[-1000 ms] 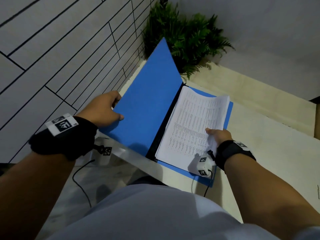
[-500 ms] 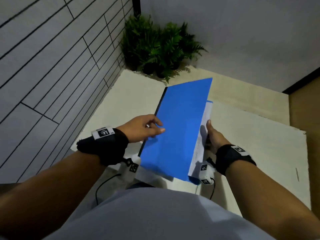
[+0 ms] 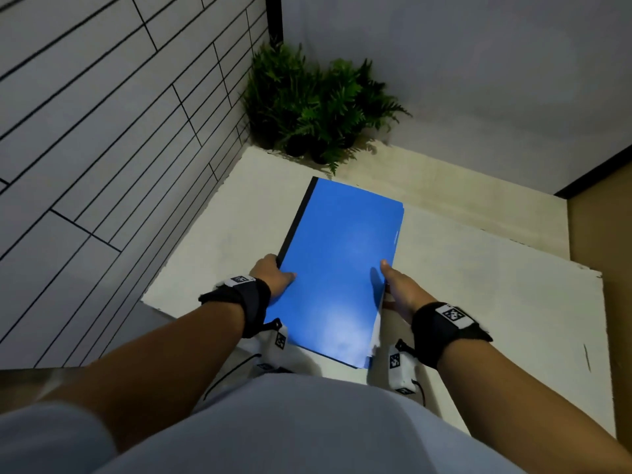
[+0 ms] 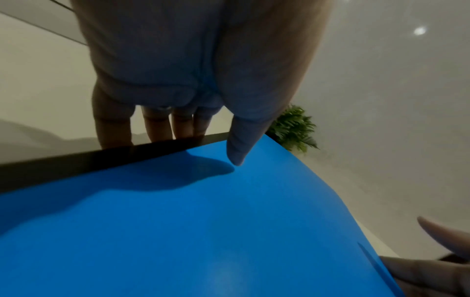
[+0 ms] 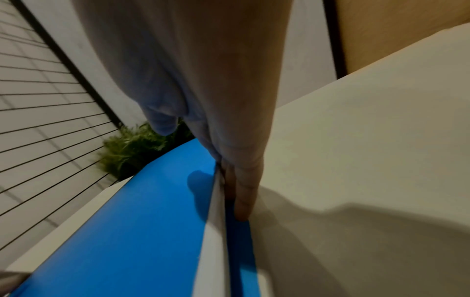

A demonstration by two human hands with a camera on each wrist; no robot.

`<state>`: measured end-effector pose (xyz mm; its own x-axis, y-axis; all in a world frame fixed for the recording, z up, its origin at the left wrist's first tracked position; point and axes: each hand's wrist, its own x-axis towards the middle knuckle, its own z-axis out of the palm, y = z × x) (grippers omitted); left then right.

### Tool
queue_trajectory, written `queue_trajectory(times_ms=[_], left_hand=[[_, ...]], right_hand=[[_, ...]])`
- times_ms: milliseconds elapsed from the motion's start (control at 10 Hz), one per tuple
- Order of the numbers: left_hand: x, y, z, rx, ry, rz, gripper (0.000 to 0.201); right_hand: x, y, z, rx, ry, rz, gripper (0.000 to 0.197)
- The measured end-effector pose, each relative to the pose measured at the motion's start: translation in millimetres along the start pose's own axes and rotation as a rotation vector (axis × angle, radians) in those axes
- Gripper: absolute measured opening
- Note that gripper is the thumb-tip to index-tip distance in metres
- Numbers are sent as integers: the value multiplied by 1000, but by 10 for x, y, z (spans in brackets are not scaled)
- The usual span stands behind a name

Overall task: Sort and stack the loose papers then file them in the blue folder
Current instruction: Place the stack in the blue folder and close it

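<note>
Blue folder [image 3: 338,268] now closed; 1 s ago cover stood open, papers exposed. Near end overhangs desk [image 3: 496,302] front edge.
Left hand [image 3: 273,277] grips spine side: thumb on cover, fingers [image 4: 152,128] curled under black spine.
Right hand [image 3: 400,290] pinches open edge, thumb on top, fingers [image 5: 241,197] beneath.
Papers [image 5: 216,221] inside, white edge showing at right.
Filing looks essentially done; squaring and setting down left.
Plant [image 3: 314,107] at far corner.

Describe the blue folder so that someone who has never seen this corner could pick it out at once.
Start at the leafy green plant in the corner where the walls meet. On the pale table in front of it lies the folder, shut, held between both hands. It is the only bright blue thing there, with a black spine along its left edge.
</note>
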<state>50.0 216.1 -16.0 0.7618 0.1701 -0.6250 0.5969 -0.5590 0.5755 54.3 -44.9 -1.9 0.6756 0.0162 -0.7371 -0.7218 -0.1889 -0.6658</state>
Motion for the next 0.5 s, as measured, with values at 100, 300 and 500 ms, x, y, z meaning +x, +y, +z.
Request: queue_trajectory(times_ms=[100,300,500], left_hand=[[87,-139,-321,20,112,-49,47],[302,-474,-910,-45,214,-31,68],[605,-699,-1040,100,182,68,90]], right_hand=[[412,129,258,-62,-83,13,120],[313,-398,1032,-114,-164,22,73],[429,-495,1259,-159,-184,-12,68]])
